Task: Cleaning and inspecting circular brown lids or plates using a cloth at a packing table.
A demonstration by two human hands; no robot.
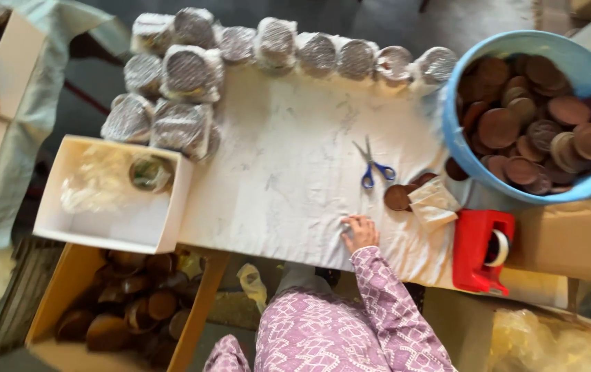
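White cloth (288, 158) spread flat over table, slightly wrinkled, near edge pinched. Blue-handled scissors (371, 165) lying closed on it, just beyond.

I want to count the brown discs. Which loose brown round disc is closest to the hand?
The flat brown round disc lying alone on the white cloth, just below the blue-handled scissors and above the right hand. The others are piled in the blue plastic tub.

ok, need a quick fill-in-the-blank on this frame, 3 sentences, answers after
1. The scissors on the white cloth have ____ handles.
2. The brown discs are heaped in a ____ tub.
3. The tape dispenser near the table's edge is ____.

Missing words: blue; blue; red
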